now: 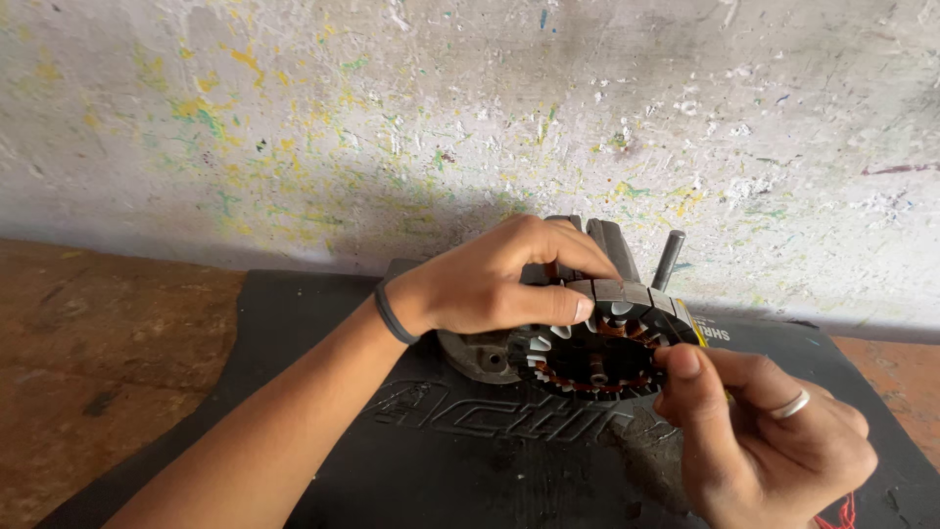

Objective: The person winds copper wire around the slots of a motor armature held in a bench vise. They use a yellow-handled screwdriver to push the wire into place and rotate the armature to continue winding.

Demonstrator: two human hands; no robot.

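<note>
While my left hand [499, 279] grips the motor stator [602, 343] by its rim on the black mat [441, 441], my right hand [764, 441] pinches its edge.

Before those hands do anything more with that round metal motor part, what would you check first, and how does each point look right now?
1. Left hand has a firm hold on the stator ring: ok, thumb and fingers clasp its upper rim.
2. Right hand is at the ring's right edge: ok, fingertips pinch there; what they pinch, cannot tell.
3. Ring is supported: ok, it sits tilted against the motor housing on the black rubber mat.
4. Copper windings intact: cannot tell, only partly visible.
5. Shaft clear of both hands: ok.
6. Finger ring away from the slots: ok.
</note>
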